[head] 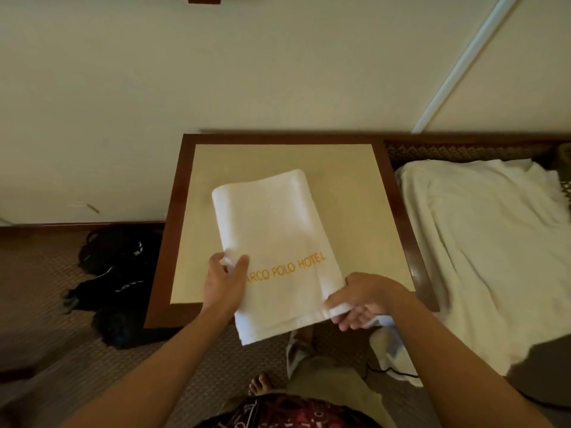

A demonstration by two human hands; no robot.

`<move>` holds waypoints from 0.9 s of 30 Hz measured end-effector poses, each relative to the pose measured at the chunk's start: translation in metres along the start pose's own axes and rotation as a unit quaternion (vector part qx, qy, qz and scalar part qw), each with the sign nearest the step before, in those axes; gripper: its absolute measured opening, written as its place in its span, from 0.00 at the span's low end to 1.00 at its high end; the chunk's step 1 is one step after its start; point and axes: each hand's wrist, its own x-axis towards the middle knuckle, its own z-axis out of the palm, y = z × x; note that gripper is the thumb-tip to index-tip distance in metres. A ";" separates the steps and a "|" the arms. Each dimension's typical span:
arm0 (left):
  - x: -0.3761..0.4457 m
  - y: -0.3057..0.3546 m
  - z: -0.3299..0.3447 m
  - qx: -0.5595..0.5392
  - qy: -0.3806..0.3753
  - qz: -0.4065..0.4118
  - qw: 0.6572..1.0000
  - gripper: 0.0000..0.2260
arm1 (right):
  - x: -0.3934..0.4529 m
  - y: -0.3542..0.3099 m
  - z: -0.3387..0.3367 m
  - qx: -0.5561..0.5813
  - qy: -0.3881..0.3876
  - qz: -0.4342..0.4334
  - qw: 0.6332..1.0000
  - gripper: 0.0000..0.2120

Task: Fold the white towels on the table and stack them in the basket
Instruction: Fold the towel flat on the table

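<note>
Folded white towel (pixel 275 242) with orange lettering, overhanging table's (pixel 355 168) near edge

Wood-framed table (pixel 398 211) with one folded white towel (pixel 272 230) on top.

Towel (pixel 272 242) lies on table (pixel 389 211); bedsheet (pixel 482 248) right of it.

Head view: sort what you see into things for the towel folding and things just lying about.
For the job:
- white towel, part folded
- left hand, gripping its left edge
- right hand, pinching its near right corner
- table under it

Lying about:
- black bag on the floor
- white sheet at the right
</note>
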 end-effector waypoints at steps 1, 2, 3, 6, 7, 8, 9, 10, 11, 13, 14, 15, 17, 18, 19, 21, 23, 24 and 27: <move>-0.001 -0.003 -0.004 0.003 -0.004 -0.008 1.000 0.31 | -0.003 0.001 0.004 -0.043 -0.016 0.010 0.999 0.27; 0.001 -0.004 -0.007 0.011 -0.009 -0.012 1.000 0.31 | -0.006 0.001 0.006 -0.074 -0.014 0.013 0.997 0.36; 0.001 -0.004 -0.009 0.022 -0.017 -0.015 1.000 0.32 | -0.007 0.000 0.006 -0.090 0.008 0.005 0.996 0.45; 0.003 -0.006 -0.011 0.030 -0.038 -0.026 0.999 0.37 | 0.001 -0.007 0.010 -0.058 0.143 -0.092 0.984 0.48; 0.003 -0.005 -0.010 0.027 -0.044 -0.030 0.998 0.38 | 0.004 -0.011 0.015 -0.033 0.175 -0.134 0.975 0.42; 0.003 -0.004 -0.009 0.029 -0.049 -0.032 0.998 0.39 | 0.008 -0.013 0.021 -0.007 0.197 -0.168 0.966 0.36; 0.003 -0.002 -0.006 0.037 -0.050 -0.031 0.998 0.38 | 0.012 -0.015 0.026 0.009 0.215 -0.191 0.958 0.31; 0.001 0.000 -0.004 0.041 -0.043 -0.028 0.998 0.36 | 0.014 -0.015 0.032 0.009 0.234 -0.204 0.950 0.28; -0.001 0.001 -0.003 0.040 -0.030 -0.025 0.998 0.33 | 0.014 -0.013 0.037 0.003 0.254 -0.218 0.942 0.25; -0.007 -0.001 -0.002 0.047 -0.001 -0.003 0.999 0.29 | 0.017 -0.005 0.045 0.002 0.294 -0.235 0.926 0.21; -0.009 -0.004 -0.003 0.068 0.008 0.012 0.998 0.28 | 0.019 0.000 0.049 0.006 0.300 -0.235 0.924 0.20; -0.011 -0.011 -0.002 0.100 0.016 0.022 0.995 0.29 | 0.022 0.005 0.053 0.003 0.297 -0.229 0.927 0.21; -0.016 -0.021 -0.002 0.149 0.034 0.029 0.988 0.34 | 0.027 0.011 0.058 0.003 0.281 -0.208 0.937 0.21; -0.015 -0.024 -0.001 0.152 0.040 0.029 0.987 0.35 | 0.028 0.010 0.057 0.008 0.271 -0.198 0.942 0.20; -0.015 -0.024 -0.001 0.147 0.042 0.027 0.988 0.36 | 0.028 0.008 0.054 0.013 0.260 -0.191 0.946 0.20; -0.009 -0.021 -0.001 0.132 0.032 0.019 0.991 0.35 | 0.025 -0.001 0.045 0.018 0.236 -0.188 0.953 0.20; -0.002 -0.015 -0.003 0.111 0.030 0.010 0.993 0.33 | 0.024 -0.011 0.036 0.037 0.233 -0.187 0.953 0.22; 0.002 -0.012 -0.005 0.102 0.031 0.008 0.994 0.33 | 0.027 -0.016 0.032 0.055 0.240 -0.181 0.952 0.24; 0.017 0.000 -0.006 0.077 0.024 0.004 0.997 0.31 | 0.032 -0.033 0.028 0.119 0.247 -0.173 0.946 0.32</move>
